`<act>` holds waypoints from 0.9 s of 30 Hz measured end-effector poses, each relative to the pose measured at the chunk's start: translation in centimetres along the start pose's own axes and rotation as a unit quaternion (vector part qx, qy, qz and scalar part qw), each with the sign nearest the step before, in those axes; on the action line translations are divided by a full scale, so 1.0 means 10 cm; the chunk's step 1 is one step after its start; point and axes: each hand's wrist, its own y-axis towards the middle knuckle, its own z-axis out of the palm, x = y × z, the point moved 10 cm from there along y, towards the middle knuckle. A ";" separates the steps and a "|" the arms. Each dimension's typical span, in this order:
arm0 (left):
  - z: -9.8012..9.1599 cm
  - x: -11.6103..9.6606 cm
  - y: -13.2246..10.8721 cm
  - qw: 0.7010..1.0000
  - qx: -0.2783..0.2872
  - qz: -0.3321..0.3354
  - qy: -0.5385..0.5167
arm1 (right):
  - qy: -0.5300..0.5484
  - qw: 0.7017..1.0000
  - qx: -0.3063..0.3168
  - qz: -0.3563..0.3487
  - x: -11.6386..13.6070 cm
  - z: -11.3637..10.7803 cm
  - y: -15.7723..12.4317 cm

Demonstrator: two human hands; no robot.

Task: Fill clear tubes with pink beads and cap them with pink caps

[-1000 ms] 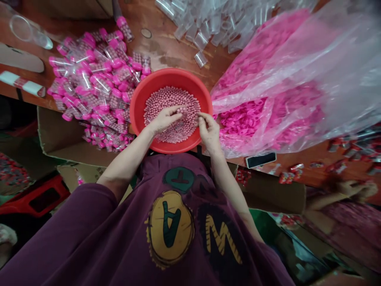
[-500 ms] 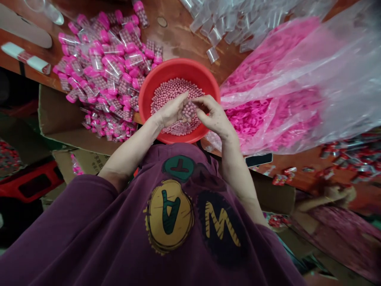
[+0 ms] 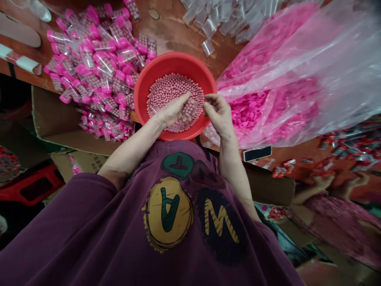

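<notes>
- clear tube (image 3: 189, 109) of pink beads, lying across the left hand's fingers, over the bowl
- left hand (image 3: 174, 112): closed around the tube
- right hand (image 3: 218, 113): fingers curled and pinched together just beside the tube; cannot tell if they grip anything
- red bowl (image 3: 175, 63) beneath the hands, full of loose pink beads (image 3: 169, 89)
- 9 to 11 o'clock from the bowl: heap of filled, pink-capped tubes (image 3: 95, 59)
- 1 o'clock: empty clear tubes (image 3: 218, 20) on the wooden table (image 3: 178, 33)
- 3 o'clock: plastic bag (image 3: 285, 83) of pink caps
- 4 o'clock: a co-worker's hands (image 3: 323, 182)
</notes>
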 end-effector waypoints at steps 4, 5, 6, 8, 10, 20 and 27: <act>0.15 -0.03 -0.06 0.996 0.068 -0.043 -0.030 | -0.029 0.990 -0.136 0.028 -0.49 -0.59 -0.14; 0.19 -0.04 -0.08 0.994 0.084 -0.057 -0.043 | -0.062 0.983 -0.166 0.041 -0.63 -0.73 -0.20; 0.23 -0.05 -0.10 0.992 0.093 -0.067 -0.055 | -0.108 0.975 -0.186 0.058 -0.75 -0.84 -0.26; 0.27 -0.09 -0.13 0.989 0.095 -0.078 -0.079 | -0.226 0.950 -0.187 0.111 -0.96 -0.93 -0.36; 0.30 -0.11 -0.16 0.987 0.088 -0.087 -0.107 | -0.339 0.913 -0.139 0.179 -1.12 -0.87 -0.43; 0.37 -0.23 -0.24 0.971 0.052 -0.100 -0.211 | -0.403 0.884 -0.058 0.231 -1.35 -0.51 -0.47; 0.33 -0.33 -0.29 0.971 0.053 -0.076 -0.220 | -0.290 0.923 -0.179 0.179 -1.28 -0.77 -0.51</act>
